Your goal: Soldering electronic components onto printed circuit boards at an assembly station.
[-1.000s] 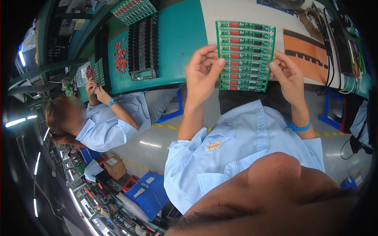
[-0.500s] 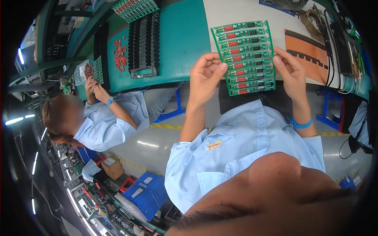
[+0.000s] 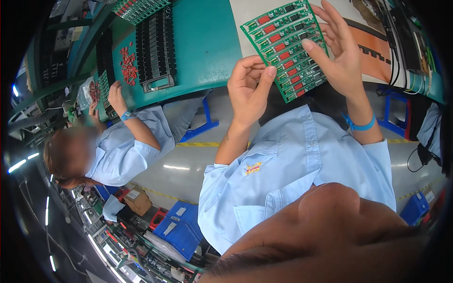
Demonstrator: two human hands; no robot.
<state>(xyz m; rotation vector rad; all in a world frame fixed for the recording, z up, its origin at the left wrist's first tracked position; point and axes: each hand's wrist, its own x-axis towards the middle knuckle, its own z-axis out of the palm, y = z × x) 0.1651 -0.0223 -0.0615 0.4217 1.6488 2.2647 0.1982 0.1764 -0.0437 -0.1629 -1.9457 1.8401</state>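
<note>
Over the near edge of the workbench I hold a green circuit board panel (image 3: 284, 55), tilted, with several strips bearing red parts and small black parts. My left hand (image 3: 249, 92) pinches its left edge, thumb in front and fingers curled. My right hand (image 3: 343, 59) is at its right side, with the thumb over the front face and the longer fingers stretched along and partly behind the upper right edge. A blue wrist strap (image 3: 361, 123) circles my right wrist.
Left on the green bench top (image 3: 203, 52) are a slotted black rack (image 3: 155, 49), loose red parts (image 3: 128, 66) and another board panel (image 3: 139, 10). A co-worker's hand (image 3: 117, 99) is further left. An orange mat (image 3: 375, 68) and cables (image 3: 397, 56) lie right.
The panel has tilted and shifted up and slightly left. My right hand has moved from its right edge to bring the thumb over the front. The co-worker's hands have moved apart.
</note>
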